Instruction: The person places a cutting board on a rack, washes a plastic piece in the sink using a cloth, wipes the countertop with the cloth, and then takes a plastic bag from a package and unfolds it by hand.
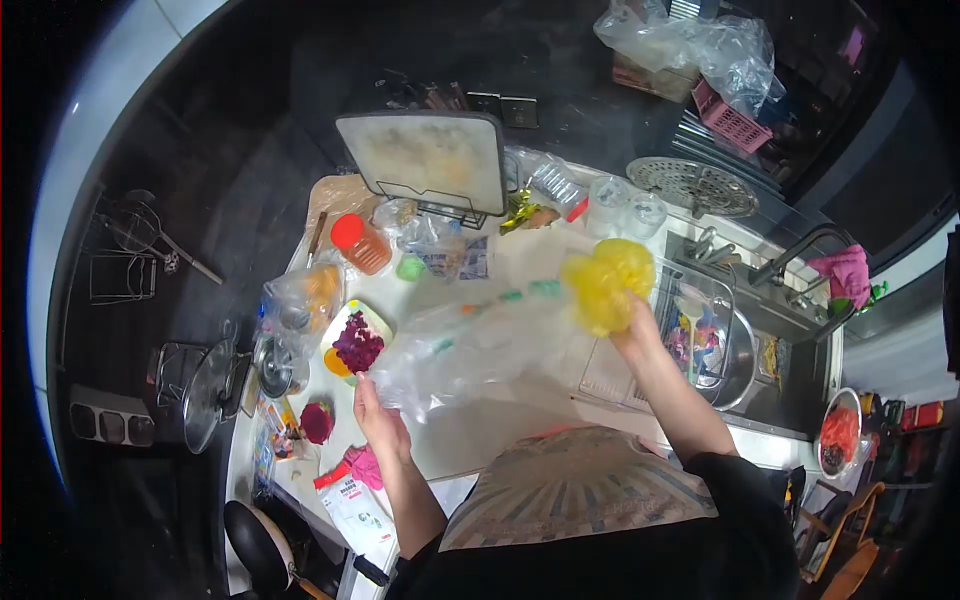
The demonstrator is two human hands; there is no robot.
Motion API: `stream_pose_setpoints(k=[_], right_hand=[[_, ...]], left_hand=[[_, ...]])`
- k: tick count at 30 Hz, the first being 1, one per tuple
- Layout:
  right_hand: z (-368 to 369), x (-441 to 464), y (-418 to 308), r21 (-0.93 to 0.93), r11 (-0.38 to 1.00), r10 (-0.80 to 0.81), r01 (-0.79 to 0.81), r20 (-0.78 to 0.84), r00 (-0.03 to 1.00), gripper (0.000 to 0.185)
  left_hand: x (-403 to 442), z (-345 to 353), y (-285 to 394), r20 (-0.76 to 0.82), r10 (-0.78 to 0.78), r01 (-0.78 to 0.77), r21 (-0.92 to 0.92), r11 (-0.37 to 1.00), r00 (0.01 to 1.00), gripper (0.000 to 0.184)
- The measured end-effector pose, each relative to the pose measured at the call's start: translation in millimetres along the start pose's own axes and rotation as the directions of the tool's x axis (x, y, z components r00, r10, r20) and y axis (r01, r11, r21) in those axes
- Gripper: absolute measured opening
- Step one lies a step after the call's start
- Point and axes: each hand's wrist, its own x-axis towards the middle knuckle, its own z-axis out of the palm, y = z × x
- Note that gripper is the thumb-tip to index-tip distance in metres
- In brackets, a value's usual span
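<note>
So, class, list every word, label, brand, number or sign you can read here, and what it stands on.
None reads with certainty.
White packet: lettering, too small and blurred.
Shirt front: faint lettering within the print, not legible.
Clear plastic bag: blurred coloured marks, perhaps print.
Printed sheet: too small to read.

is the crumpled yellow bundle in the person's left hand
No, the crumpled yellow bundle is in the right hand, while the left hand is near the small dark purple pieces.
</note>
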Motion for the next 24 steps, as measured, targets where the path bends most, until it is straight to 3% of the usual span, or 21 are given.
stream_pose_setpoints(k=[1, 2, 3, 4, 6, 7, 8, 9, 10, 11, 13, 14, 15, 16, 18, 19, 21, 22, 24], right_hand=[[-4.8, 2.8, -5.1, -0.002, 1.000, 0.000, 0.000, 0.000, 1.000, 0.039], [-3.9, 2.4, -13.2, 0.001, 0.989, -0.145, 0.145, -0.009, 0.989, 0.039], [5.6, -4.6, -23.1, 0.003, 0.957, -0.290, 0.290, -0.018, 0.957, 0.039], [15.1, -16.2, -25.2, 0.003, 0.955, -0.298, 0.298, -0.019, 0.954, 0.039], [49.0, -60.9, -21.1, -0.225, 0.848, -0.481, 0.480, 0.056, 0.875, 0.035], [-2.6, -44.5, 5.5, -0.688, 0.504, -0.508, 0.522, 0.253, 0.823, 0.036], [30.0, -73.8, 5.2, -0.756, 0.511, -0.273, 0.410, 0.309, 0.911, 0.039], [27.8, -78.5, 21.0, -0.744, 0.343, -0.104, 0.574, 0.577, 0.810, 0.044], [33.0, -83.3, 47.7, -0.606, 0.347, -0.095, 0.716, 0.737, 0.669, 0.048], [40.1, -83.7, 70.3, -0.640, 0.667, 0.250, 0.381, 0.674, 0.695, 0.051], [44.1, -74.6, 118.2, -0.619, 0.768, 0.483, 0.167, 0.730, 0.484, 0.053], [37.7, -62.9, 157.0, -0.617, 0.770, 0.480, 0.164, 0.729, 0.488, 0.053], [27.6, -48.5, 199.7, -0.796, 0.465, 0.712, 0.387, 0.597, 0.371, 0.049], [21.8, -42.3, 221.9, -0.787, 0.111, 0.877, 0.607, 0.365, 0.312, 0.045], [6.3, -38.8, 243.8, -0.717, -0.133, 0.941, 0.684, 0.126, 0.314, 0.045], [0.0, -38.1, 247.1, -0.704, -0.185, 0.947, 0.686, 0.058, 0.315, 0.045], [-0.1, -34.7, 243.6, -0.719, -0.210, 0.945, 0.662, 0.023, 0.325, 0.045], [2.1, -32.7, 244.4, -0.749, -0.187, 0.943, 0.635, 0.045, 0.331, 0.044], [20.9, -33.7, 242.4, -0.832, -0.066, 0.930, 0.551, 0.148, 0.335, 0.044]], left_hand=[[-2.8, 5.6, -1.3, -0.071, -0.023, 0.023, -0.005, 1.000, 0.997, 0.039], [-5.9, 1.7, -3.6, -0.069, -0.024, 0.024, -0.006, 1.000, 0.997, 0.039], [-9.1, -3.9, -6.5, -0.047, -0.147, 0.149, 0.032, 0.988, 0.988, 0.039], [-9.9, -5.6, -10.4, -0.026, -0.269, 0.270, 0.073, 0.960, 0.963, 0.038], [-30.9, 19.8, -3.2, 0.008, -0.294, 0.292, 0.095, 0.952, 0.956, 0.042], [-38.7, 24.7, -3.3, 0.103, -0.325, 0.317, 0.087, 0.945, 0.940, 0.044], [-47.8, 32.4, -2.1, 0.198, -0.352, 0.343, 0.082, 0.936, 0.915, 0.046], [-61.9, 48.1, 2.8, 0.252, -0.305, 0.306, 0.035, 0.951, 0.918, 0.046], [-63.2, 46.3, 0.1, 0.267, -0.314, 0.314, 0.044, 0.949, 0.911, 0.046], [-64.9, 38.6, -2.5, 0.373, -0.268, 0.283, 0.015, 0.959, 0.888, 0.047], [-71.6, 33.7, -2.9, 0.473, -0.220, 0.257, -0.014, 0.966, 0.853, 0.048], [-78.2, 34.3, 0.9, 0.465, -0.186, 0.195, 0.029, 0.980, 0.865, 0.045], [-83.5, 32.2, 3.1, 0.458, -0.150, 0.131, 0.074, 0.989, 0.876, 0.043], [-85.4, 19.8, 4.7, 0.457, -0.154, 0.132, 0.081, 0.988, 0.876, 0.043], [-86.9, -14.6, 10.4, 0.666, -0.166, -0.001, 0.242, 0.970, 0.728, 0.043], [-87.6, -25.3, 9.5, 0.665, -0.167, -0.003, 0.247, 0.969, 0.728, 0.043], [-90.0, -30.0, 14.9, 0.829, 0.223, 0.029, -0.277, 0.961, 0.513, 0.045], [-90.7, -34.6, 20.9, 0.828, 0.222, 0.026, -0.273, 0.962, 0.515, 0.045], [-101.0, -11.5, 61.2, 0.719, 0.094, -0.221, 0.085, 0.972, 0.689, 0.067]])
